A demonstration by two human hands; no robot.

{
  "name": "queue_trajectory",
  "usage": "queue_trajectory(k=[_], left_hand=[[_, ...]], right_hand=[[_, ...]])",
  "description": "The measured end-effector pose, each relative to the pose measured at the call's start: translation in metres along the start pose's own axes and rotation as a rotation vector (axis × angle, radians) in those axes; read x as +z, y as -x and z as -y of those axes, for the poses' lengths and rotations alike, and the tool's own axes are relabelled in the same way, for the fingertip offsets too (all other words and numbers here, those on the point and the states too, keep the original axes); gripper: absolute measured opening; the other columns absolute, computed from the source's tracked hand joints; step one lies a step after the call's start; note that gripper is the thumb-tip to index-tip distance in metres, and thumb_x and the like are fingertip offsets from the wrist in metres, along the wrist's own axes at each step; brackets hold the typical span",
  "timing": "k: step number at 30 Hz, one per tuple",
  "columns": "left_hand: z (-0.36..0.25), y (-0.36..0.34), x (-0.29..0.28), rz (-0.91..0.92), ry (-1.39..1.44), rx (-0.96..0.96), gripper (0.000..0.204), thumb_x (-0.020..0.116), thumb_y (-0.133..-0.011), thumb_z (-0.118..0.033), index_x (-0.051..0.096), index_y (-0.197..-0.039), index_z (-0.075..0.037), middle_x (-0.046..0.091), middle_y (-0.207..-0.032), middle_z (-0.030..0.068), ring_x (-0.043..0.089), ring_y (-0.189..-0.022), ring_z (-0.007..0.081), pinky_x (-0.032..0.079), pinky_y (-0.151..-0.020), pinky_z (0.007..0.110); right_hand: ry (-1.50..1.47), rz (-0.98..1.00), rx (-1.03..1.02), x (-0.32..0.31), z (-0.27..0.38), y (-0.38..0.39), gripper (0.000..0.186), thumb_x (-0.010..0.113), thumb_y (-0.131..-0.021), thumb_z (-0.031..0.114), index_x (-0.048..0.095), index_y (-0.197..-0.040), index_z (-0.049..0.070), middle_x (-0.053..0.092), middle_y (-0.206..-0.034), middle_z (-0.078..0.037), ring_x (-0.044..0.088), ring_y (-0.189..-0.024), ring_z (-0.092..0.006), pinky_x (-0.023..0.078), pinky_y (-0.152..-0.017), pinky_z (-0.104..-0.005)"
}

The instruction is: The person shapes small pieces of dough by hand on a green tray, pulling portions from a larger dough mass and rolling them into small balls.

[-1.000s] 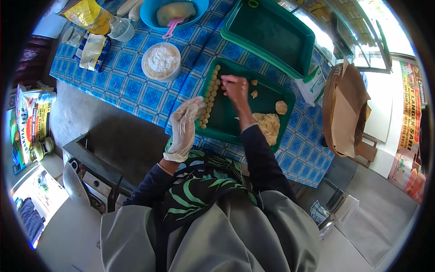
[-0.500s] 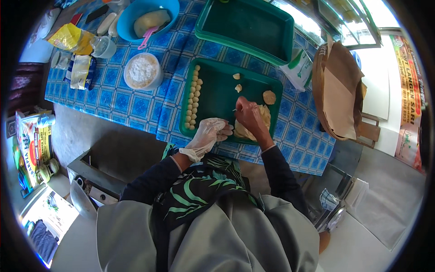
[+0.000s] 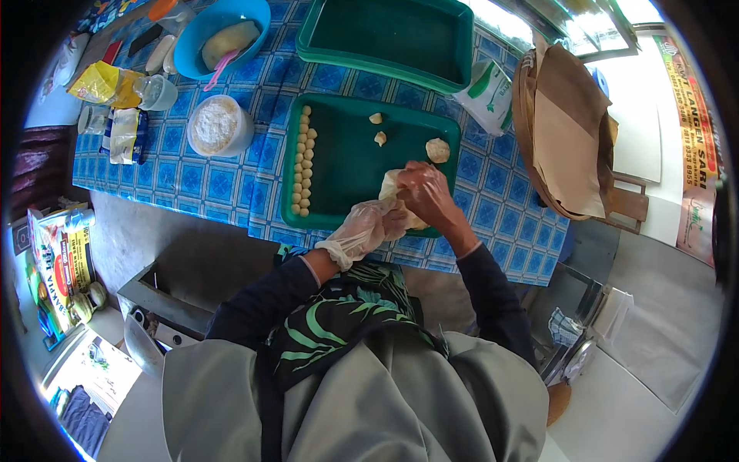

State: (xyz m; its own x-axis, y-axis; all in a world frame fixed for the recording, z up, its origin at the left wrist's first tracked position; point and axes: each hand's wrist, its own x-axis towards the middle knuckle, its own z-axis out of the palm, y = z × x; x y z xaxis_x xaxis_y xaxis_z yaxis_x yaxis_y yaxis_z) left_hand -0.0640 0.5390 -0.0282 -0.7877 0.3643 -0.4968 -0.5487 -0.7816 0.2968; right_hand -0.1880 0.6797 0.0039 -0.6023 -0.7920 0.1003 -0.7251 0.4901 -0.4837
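Note:
A green tray (image 3: pixel 339 165) lies before me, with a column of small pale dough balls (image 3: pixel 306 163) along its left side. My left hand (image 3: pixel 368 225), in a clear plastic glove, is closed on a lump of pale dough (image 3: pixel 391 185) at the tray's near edge. Meeting it from the right, my right hand (image 3: pixel 429 192) has its fingers curled onto the same dough. Part of the dough is hidden under both hands. Two small dough pieces (image 3: pixel 379 138) lie farther back, and a rounder, flattened beige lump (image 3: pixel 437 150) sits near the right rim.
Stacked green trays (image 3: pixel 385 46) stand behind. To the left are a tub of white powder (image 3: pixel 219 127), a blue bowl (image 3: pixel 192 58) holding a large dough mass and a pink-handled tool, and packets (image 3: pixel 127 135). A plastic bag (image 3: pixel 486 96) and a round woven tray with brown paper (image 3: pixel 566 131) are at right.
My hands, apart half a second ago, have come together at the dough. A dough part now stands up between them. The view has shifted, so the table appears farther left.

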Motion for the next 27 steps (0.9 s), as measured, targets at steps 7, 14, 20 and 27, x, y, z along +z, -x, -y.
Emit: queue_trajectory(k=[7, 14, 20, 27], left_hand=[[0.017, -0.038, 0.01, -0.118, 0.28, 0.046, 0.028, 0.052, -0.097, -0.01, 0.051, -0.122, 0.002, 0.058, -0.118, 0.0105, 0.06, -0.107, 0.0187, 0.054, -0.088, 0.033], [0.02, -0.04, 0.01, -0.186, -0.208, 0.268, 0.03, 0.053, -0.097, -0.014, 0.052, -0.119, 0.006, 0.063, -0.105, 0.0117, 0.066, -0.088, 0.0183, 0.057, -0.075, 0.032], [-0.009, 0.01, 0.035, -0.097, -0.363, 0.223, 0.036, 0.056, -0.097, -0.021, 0.055, -0.116, 0.009, 0.064, -0.106, 0.0138, 0.067, -0.092, 0.0205, 0.057, -0.081, 0.031], [-0.011, -0.007, 0.033, -0.225, -0.04, 0.367, 0.026, 0.055, -0.095, -0.004, 0.054, -0.117, 0.008, 0.064, -0.105, 0.0163, 0.066, -0.093, 0.0209, 0.056, -0.083, 0.031]], right_hand=[[-0.045, -0.033, 0.266, -0.012, 0.021, 0.039, 0.007, 0.071, -0.069, 0.007, 0.067, -0.072, 0.003, 0.062, -0.065, -0.009, 0.061, -0.059, -0.0283, 0.047, -0.056, -0.0373], [-1.458, -0.201, 0.579, -0.059, 0.039, 0.033, 0.017, 0.076, -0.07, 0.003, 0.067, -0.083, -0.003, 0.066, -0.076, -0.009, 0.061, -0.064, -0.0159, 0.048, -0.059, -0.0294], [-1.684, -0.428, 0.65, -0.039, 0.018, 0.034, 0.032, 0.073, -0.071, -0.002, 0.067, -0.102, -0.005, 0.069, -0.097, -0.012, 0.065, -0.086, -0.0191, 0.052, -0.079, -0.0291], [-0.611, -0.189, 0.51, -0.007, 0.023, 0.026, 0.025, 0.075, -0.072, 0.0, 0.074, -0.096, 0.003, 0.07, -0.093, -0.005, 0.064, -0.082, -0.0137, 0.049, -0.07, -0.0257]])
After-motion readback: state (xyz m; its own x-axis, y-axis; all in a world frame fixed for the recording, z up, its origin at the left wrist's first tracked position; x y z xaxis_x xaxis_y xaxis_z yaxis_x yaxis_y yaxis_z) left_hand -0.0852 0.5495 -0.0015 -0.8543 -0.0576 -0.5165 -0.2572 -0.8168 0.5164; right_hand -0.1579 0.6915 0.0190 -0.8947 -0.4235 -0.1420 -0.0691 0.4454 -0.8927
